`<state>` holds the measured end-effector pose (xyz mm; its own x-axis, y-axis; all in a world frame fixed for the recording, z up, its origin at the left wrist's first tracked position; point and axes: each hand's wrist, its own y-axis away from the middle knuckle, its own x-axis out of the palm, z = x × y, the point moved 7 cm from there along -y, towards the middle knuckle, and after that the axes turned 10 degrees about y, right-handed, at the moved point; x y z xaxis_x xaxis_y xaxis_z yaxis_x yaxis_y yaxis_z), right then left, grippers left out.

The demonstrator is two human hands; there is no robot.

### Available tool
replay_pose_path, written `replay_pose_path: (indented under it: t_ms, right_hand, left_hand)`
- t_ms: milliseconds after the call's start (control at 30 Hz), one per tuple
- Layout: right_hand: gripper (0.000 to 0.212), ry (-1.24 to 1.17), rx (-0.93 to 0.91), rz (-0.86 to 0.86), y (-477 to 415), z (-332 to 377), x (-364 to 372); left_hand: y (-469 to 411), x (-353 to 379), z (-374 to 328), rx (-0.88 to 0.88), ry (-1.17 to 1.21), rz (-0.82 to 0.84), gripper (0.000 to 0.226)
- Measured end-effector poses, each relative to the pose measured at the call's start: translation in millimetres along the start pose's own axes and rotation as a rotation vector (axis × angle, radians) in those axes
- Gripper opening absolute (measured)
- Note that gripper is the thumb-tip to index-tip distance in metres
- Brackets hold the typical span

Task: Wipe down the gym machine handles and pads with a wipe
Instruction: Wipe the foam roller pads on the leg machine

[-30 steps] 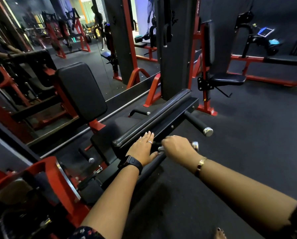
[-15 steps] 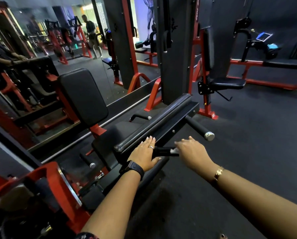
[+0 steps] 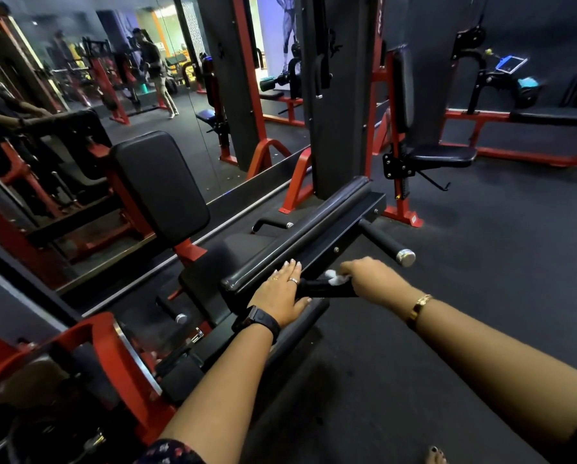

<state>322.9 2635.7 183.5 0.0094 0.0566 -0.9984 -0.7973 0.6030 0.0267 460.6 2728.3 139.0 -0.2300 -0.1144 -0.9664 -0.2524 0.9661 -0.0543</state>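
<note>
Left hand (image 3: 282,294) lies flat, fingers extended and together, on the near end of the long black pad (image 3: 300,229), gripping nothing. Just right of its fingertips, the near handle (image 3: 327,288) runs horizontally, pointing right. Right hand (image 3: 375,279) curls closed around a white wipe (image 3: 335,277), pressed against that handle.

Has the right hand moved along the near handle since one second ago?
Yes. The right hand with the wipe slid outward along the near handle, away from the resting left hand.
</note>
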Motion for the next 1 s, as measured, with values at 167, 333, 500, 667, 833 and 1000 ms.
replay_pose_path:
  t_ms: [167,333,500,667,833,1000]
  right_hand:
    - [0.034,-0.065,0.085,-0.036,-21,1,-24]
    - [0.033,-0.074,-0.144,0.043,-26,52,10]
    - [0.048,0.091,-0.364,-0.073,10,28,13]
    - [0.04,0.04,-0.185,-0.043,32,-31,1]
    - [0.029,-0.471,0.306,-0.157,51,-73,-17]
    - [0.051,-0.579,0.364,-0.521,66,-68,-15]
  left_hand:
    - [1,-1,-1,0.0,-0.01,0.003,0.078]
    - [1,-3,-1,-0.012,-0.002,0.026,0.075]
    - [2,-2,-1,-0.004,-0.008,0.019,0.074]
    - [2,-1,-1,0.0,-0.037,0.0,0.075]
    - [14,-1,-27,0.273,-0.16,-0.07,0.064]
    - [15,6,-50,0.226,0.017,-0.102,0.073]
